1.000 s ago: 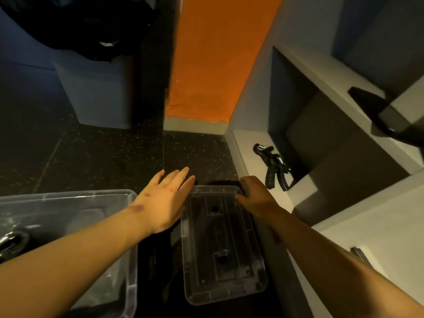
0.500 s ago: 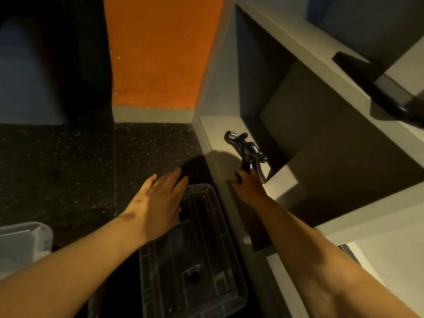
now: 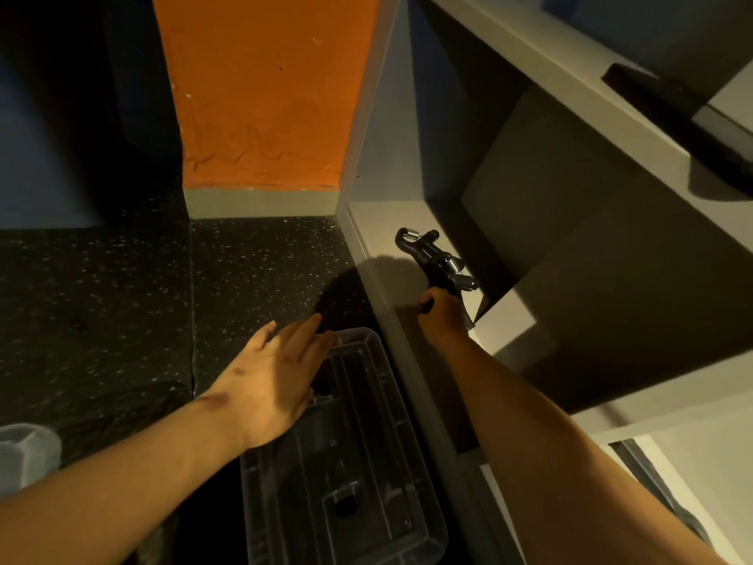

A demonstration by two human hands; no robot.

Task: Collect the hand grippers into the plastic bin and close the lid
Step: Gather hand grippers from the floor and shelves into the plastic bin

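A black hand gripper (image 3: 434,258) with metal springs lies on the lowest grey shelf (image 3: 379,222) at the right. My right hand (image 3: 442,316) reaches into that shelf and its fingers curl round the gripper's handles. A clear plastic lid (image 3: 358,462) lies flat on the dark floor beside the shelf unit. My left hand (image 3: 273,377) hovers with straight fingers over the lid's far left corner. Only a corner of the clear plastic bin (image 3: 24,446) shows at the left edge.
An orange wall panel (image 3: 260,87) stands behind the speckled black floor (image 3: 252,275). A dark object (image 3: 684,124) lies on the upper shelf at the right. Another dark item (image 3: 648,475) peeks out low on the right shelf.
My view has swung right, so the bin has slid almost out of frame. My right hand left the lid, reached into the shelf and closed round the hand gripper's handles.
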